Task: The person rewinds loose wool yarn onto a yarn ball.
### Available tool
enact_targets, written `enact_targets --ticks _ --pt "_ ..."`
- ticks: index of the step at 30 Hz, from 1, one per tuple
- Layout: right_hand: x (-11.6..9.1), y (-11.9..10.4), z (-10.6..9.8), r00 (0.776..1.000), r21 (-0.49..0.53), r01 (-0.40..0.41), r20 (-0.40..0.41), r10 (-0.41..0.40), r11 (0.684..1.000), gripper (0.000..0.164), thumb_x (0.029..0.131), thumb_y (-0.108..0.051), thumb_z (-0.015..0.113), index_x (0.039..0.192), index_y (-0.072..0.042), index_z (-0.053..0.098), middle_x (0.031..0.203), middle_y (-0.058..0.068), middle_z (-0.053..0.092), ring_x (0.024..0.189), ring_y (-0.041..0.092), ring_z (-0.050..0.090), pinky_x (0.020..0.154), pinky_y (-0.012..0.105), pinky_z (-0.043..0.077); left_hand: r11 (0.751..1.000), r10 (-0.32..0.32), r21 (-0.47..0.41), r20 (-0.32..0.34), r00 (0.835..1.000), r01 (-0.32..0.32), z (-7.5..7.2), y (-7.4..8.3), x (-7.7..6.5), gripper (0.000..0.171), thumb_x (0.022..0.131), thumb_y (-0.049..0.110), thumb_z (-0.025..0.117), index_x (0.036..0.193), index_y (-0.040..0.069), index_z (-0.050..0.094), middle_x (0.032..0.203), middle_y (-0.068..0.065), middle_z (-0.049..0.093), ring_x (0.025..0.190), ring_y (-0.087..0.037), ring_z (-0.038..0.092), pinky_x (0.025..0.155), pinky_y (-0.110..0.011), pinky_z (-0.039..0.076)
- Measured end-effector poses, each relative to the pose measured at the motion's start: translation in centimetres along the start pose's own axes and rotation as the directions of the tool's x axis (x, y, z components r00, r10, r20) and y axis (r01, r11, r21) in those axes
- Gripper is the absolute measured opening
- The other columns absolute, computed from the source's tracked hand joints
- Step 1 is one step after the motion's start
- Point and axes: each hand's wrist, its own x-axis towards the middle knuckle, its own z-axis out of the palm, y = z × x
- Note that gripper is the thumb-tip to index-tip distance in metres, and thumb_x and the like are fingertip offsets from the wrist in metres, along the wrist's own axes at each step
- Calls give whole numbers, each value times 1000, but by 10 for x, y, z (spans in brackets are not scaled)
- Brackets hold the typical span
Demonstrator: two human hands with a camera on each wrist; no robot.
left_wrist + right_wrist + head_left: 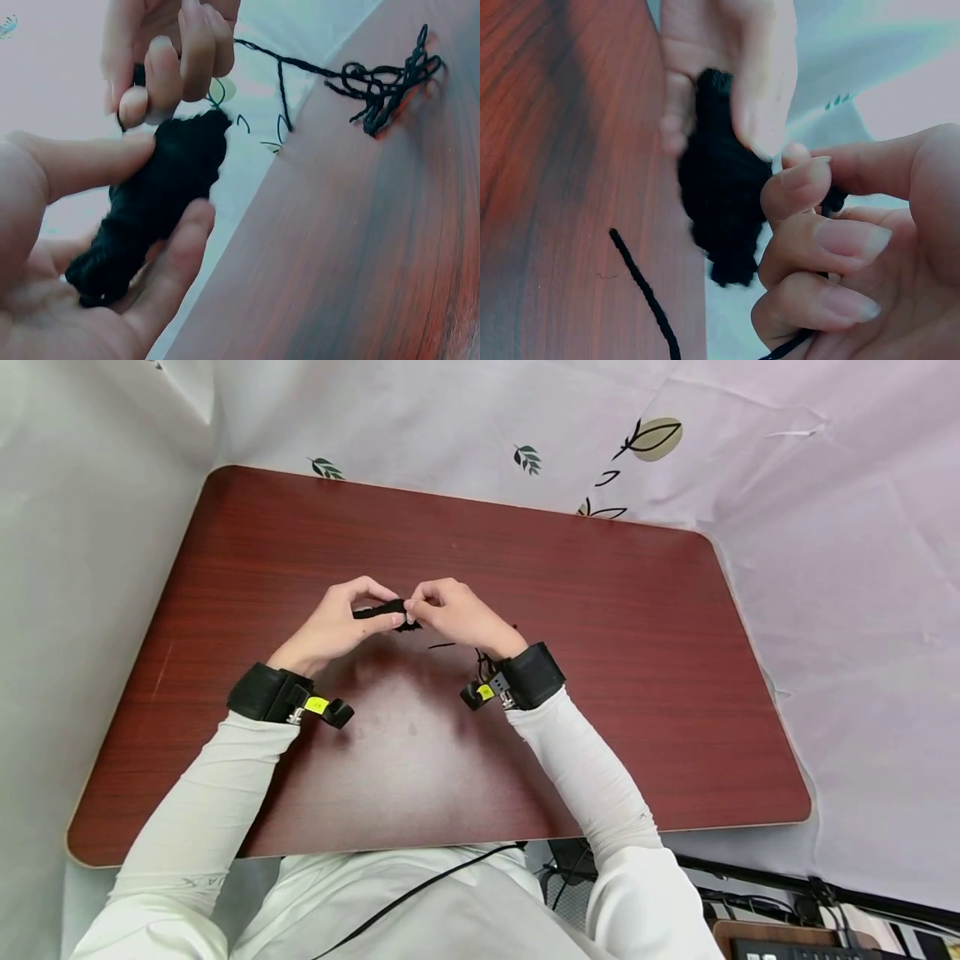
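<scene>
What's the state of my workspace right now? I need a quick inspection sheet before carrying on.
Surface: reddish wood-grain table, glare near the front middle.
Job's things: black yarn bundle in hand, off the table; loose black tangle toward the right wrist.
Clutter: dark device at the lower right, off the table, only partly in view.
Hands: left hand holds the bundle; right hand, beside its end, holds a black strand that runs to the tangle.
Cables: black cord across the person's lap.
Surroundings: pale hanging cloth with printed leaves.
</scene>
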Motion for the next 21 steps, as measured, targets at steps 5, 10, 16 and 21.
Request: enact_targets --ticks 5,10,16,21 --pt "0 1 8 999 -41 40 -34 -42 998 23 103 -18 47 92 -9 65 77 15 59 60 14 41 56 22 32 997 -8 -81 -102 995 0 3 3 2 36 90 23 69 121 11 58 124 -3 56 111 -14 60 88 -25 52" --pt "1 6 15 998 5 54 -31 -54 999 24 103 -18 47 89 -9 65 76 17 58 52 12 37 50 23 31 978 0 -208 -154 988 -32 3 5 2 34 92 22 67 122 12 57 121 -1 59 111 -13 57 88 -22 49" --pt "5 21 22 999 100 40 6 -41 994 29 104 -17 44 97 0 66 79 23 56 53 15 43 50 23 35 902 60 -420 -102 993 -98 1 8 0 34 92 16 66 123 8 54 118 -4 60 99 -14 64 89 -23 53" --pt "8 36 20 998 128 51 20 -54 990 31 104 -16 43 102 6 64 77 17 55 56 21 46 52 27 41 819 147 -560 -6 989 -126 -1 9 -3 33 93 8 63 125 4 53 121 -9 58 100 -18 62 89 -26 54"
